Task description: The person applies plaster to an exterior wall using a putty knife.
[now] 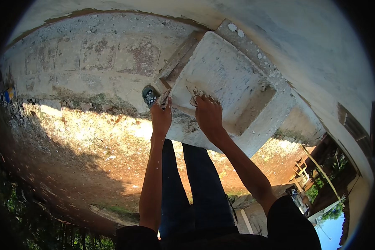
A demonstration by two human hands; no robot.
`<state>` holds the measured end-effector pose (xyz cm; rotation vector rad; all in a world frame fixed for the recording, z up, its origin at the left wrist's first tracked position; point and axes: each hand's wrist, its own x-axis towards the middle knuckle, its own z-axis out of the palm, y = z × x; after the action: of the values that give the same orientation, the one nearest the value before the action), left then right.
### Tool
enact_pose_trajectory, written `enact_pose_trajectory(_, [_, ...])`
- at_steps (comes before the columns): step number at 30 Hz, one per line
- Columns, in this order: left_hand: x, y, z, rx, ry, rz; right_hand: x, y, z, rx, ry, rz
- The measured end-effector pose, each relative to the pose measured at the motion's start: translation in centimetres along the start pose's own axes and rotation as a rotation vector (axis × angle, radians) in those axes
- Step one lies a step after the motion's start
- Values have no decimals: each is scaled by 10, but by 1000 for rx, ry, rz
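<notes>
A broad, shallow whitish-grey basin [216, 50] with a raised rim stands in front of me, its inside smeared with grey material. My left hand [161, 114] is at the basin's near left corner, fingers closed and coated in grey, mud-like matter; what they hold cannot be made out. My right hand [208, 112] reaches over the near rim, its bent fingers caked with the same matter and closed around something hidden. Just left of my left hand is a rounded dark green object [149, 96] with a black-and-white checkered patch.
A pale wall [304, 37] runs behind the basin and along the right. Worn paving [91, 54] stretches to the left. Sunlit bare soil [112, 162] lies nearer, with plants [25, 221] at the lower left. Wooden furniture [302, 173] stands at the right.
</notes>
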<state>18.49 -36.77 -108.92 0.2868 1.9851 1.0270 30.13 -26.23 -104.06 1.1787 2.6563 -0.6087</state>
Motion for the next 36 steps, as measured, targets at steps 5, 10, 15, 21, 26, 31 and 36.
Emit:
enact_pose_trajectory(5, [-9, -15, -4, -124, -6, -142, -20, -6, -14, 0, 14, 39])
enact_pose_trajectory(10, [-10, -9, -2, -137, 36, -62, -26, -7, -4, -31, -31, 46])
enact_pose_trajectory(15, [-8, -8, -1, -125, 10, -117, -26, -9, -1, -38, -105, 140])
enact_pose_trajectory(21, [-8, -15, -2, -186, 47, -100, -22, -8, -7, 78, -45, 176])
enact_pose_trajectory(26, [-8, -13, -3, -92, -15, -170, -13, -3, -4, 134, 4, 216])
enact_pose_trajectory(31, [-5, -14, -1, -84, 41, -26, -6, -4, -21, 271, 2, 302])
enact_pose_trajectory(36, [-4, -15, 0, -64, 76, 47, -2, -9, -16, 297, -123, 359])
